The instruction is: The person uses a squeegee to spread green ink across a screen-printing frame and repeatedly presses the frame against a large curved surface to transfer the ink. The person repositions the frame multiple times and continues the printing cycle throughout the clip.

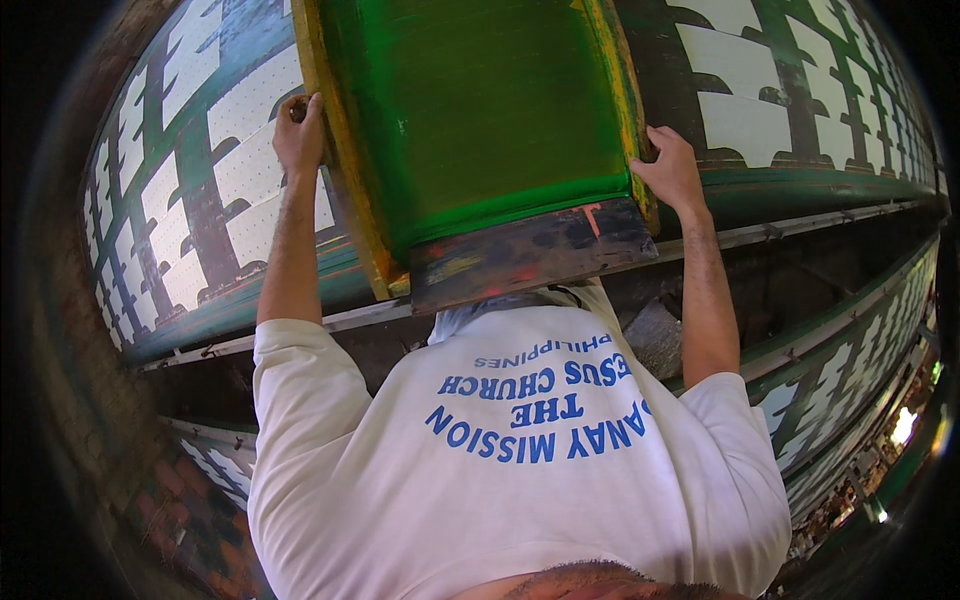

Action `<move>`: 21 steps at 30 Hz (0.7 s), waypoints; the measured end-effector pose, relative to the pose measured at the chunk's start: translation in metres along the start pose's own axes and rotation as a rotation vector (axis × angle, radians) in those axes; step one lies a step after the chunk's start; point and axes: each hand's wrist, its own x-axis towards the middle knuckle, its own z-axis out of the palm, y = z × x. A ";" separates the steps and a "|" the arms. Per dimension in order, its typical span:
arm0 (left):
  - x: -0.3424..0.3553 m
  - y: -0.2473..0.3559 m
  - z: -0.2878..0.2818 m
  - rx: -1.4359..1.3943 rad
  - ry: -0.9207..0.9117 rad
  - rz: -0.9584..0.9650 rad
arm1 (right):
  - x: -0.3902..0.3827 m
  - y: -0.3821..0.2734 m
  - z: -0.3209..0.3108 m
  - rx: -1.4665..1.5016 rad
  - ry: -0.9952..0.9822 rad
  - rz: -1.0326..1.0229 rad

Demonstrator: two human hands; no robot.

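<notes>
A screen-printing frame (510,120) with green-stained mesh and paint-crusted yellow wooden sides stretches away from me. Its near end is a dark, smeared board (530,255) with a red mark. At the left side rail, my left hand (298,140) is closed, its thumb against the wood and its fingers curled; something dark shows within the curl, too unclear to name. My right hand (672,170) grips the right rail, thumb on the near side. White cut fabric pieces (265,115) lie in rows on the dark green table on both sides of the frame.
The long green table's near edge carries a metal rail (790,225). Below it, a dark gap separates another table with more white pieces (830,370) at the lower right. Reddish bricks (185,510) show at the lower left. My white printed shirt fills the lower middle.
</notes>
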 end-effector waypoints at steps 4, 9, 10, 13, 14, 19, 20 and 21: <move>-0.014 0.018 0.017 0.084 -0.004 0.008 | -0.004 0.032 -0.010 0.016 -0.069 0.018; -0.018 0.016 0.024 0.102 -0.022 -0.052 | -0.009 0.044 0.003 0.062 -0.042 -0.031; -0.018 0.015 0.027 0.111 -0.033 -0.079 | -0.010 0.045 0.005 0.046 -0.030 -0.025; -0.018 0.014 0.033 0.205 -0.020 -0.064 | -0.011 0.042 0.003 0.058 -0.079 0.013; -0.018 0.015 0.034 0.211 -0.023 -0.056 | -0.012 0.039 0.002 0.060 -0.064 0.039; -0.024 0.025 0.032 0.246 -0.012 -0.044 | -0.037 -0.005 -0.002 -0.022 0.118 -0.267; -0.025 0.028 0.032 0.255 -0.014 -0.046 | -0.048 -0.017 -0.002 0.012 0.013 -0.414; -0.027 0.029 0.031 0.250 -0.016 -0.062 | -0.058 -0.031 0.002 0.060 -0.202 -0.477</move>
